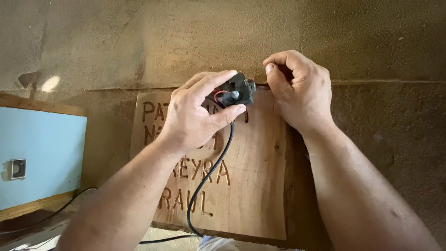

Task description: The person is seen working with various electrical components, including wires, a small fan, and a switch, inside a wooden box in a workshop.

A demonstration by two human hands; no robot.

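A wooden board [253, 186] with carved letters lies on a sawdust-covered surface [195, 42]. My left hand [193, 114] grips a small black power tool [238, 91] near the board's top edge, thumb and fingers wrapped around its body. A black cord [206, 179] runs from the tool down across the board toward me. My right hand [297, 90] rests at the board's upper right edge, fingers curled in beside the tool's front end. What the right fingers pinch, if anything, is hidden.
A light blue panel [39, 153] with a wooden frame stands at the left, with a small metal fitting [18, 168] on it. Sawdust covers the surface all around. A second thin cable [60, 211] trails at the lower left.
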